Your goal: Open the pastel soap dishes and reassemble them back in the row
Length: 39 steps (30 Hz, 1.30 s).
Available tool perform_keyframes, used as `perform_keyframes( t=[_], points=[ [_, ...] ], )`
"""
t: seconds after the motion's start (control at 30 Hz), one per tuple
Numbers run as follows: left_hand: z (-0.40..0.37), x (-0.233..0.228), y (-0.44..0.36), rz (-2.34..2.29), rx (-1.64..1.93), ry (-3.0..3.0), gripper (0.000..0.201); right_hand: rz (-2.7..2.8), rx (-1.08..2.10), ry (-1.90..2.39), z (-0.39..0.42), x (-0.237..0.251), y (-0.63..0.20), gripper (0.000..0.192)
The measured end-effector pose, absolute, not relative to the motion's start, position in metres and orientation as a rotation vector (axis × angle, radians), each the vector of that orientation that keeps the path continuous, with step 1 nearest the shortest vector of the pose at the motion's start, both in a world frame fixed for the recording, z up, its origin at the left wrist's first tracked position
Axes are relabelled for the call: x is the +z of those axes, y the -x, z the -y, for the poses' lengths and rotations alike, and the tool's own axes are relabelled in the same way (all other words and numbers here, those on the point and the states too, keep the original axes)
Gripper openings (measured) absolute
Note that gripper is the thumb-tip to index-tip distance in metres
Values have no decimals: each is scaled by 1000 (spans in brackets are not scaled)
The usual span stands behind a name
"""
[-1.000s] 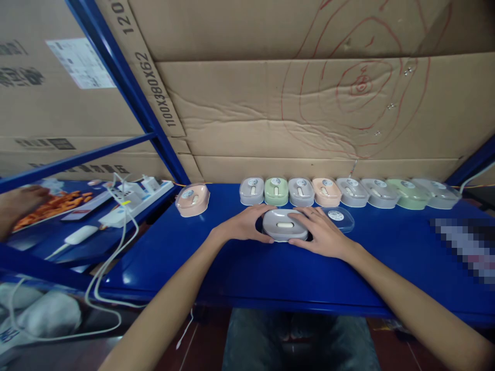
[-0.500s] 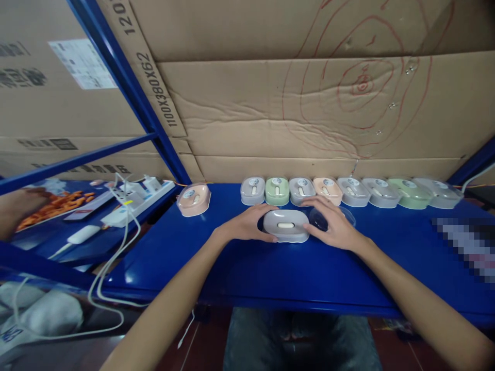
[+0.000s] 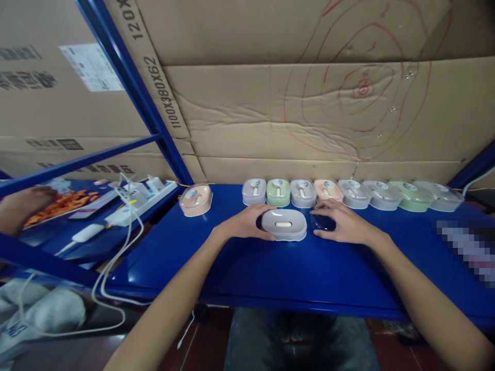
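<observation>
My left hand (image 3: 253,221) is wrapped round the left end of a grey oval plastic box (image 3: 296,233), thumb at the front and fingers behind. A white pill-shaped piece (image 3: 283,224) lies in the middle of its top, and no clear cover is on it. Just to the right, my right hand (image 3: 344,221) curls round a clear plastic lid (image 3: 324,222) low over the blue table. The fingers and thumb hold its edges, and part of it is hidden by the palm.
Along the cardboard wall stands a row of several covered boxes, such as a green one (image 3: 278,193). A peach box (image 3: 196,201) sits apart at left. White cables (image 3: 110,257) and a power strip (image 3: 154,196) lie farther left, near another person's hand (image 3: 33,203).
My right hand has left the grey box and moved right, closing round the clear lid. My left hand stays on the box. The view has shifted slightly.
</observation>
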State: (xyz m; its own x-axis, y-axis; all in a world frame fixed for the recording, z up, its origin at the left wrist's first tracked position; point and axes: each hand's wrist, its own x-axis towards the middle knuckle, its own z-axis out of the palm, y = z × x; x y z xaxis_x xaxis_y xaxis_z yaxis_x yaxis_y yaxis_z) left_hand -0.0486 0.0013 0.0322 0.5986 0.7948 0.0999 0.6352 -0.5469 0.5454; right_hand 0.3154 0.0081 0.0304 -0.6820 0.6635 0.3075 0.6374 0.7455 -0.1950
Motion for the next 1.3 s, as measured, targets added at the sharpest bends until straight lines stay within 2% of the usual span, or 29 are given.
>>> perform_keyframes(
  t=[0.17, 0.23, 0.6, 0.77, 0.9, 1.13, 1.3],
  points=[
    [-4, 31, 51, -1186, 459, -2385, 98, 2606, 80, 1183, -11, 25, -323, 82],
    [-5, 30, 52, -1187, 481, -2394, 98, 2616, 77, 1219, -12, 22, -326, 88],
    [-6, 30, 51, -1171, 521, -2393, 97, 2537, 119, 1190, -15, 21, -331, 74],
    [-6, 29, 49, -1164, 541, -2389, 95, 2363, 212, 1080, -10, 32, -324, 61],
    [-1, 28, 42, -1123, 541, -2381, 94, 2308, 132, 952, -1, 38, -307, 63],
    [8, 16, 18, -1045, 612, -2335, 107, 2373, 111, 764, 14, 31, -280, 62],
    [8, 9, 9, -967, 666, -2367, 101, 2405, 114, 709, 17, 31, -276, 57]
  ],
)
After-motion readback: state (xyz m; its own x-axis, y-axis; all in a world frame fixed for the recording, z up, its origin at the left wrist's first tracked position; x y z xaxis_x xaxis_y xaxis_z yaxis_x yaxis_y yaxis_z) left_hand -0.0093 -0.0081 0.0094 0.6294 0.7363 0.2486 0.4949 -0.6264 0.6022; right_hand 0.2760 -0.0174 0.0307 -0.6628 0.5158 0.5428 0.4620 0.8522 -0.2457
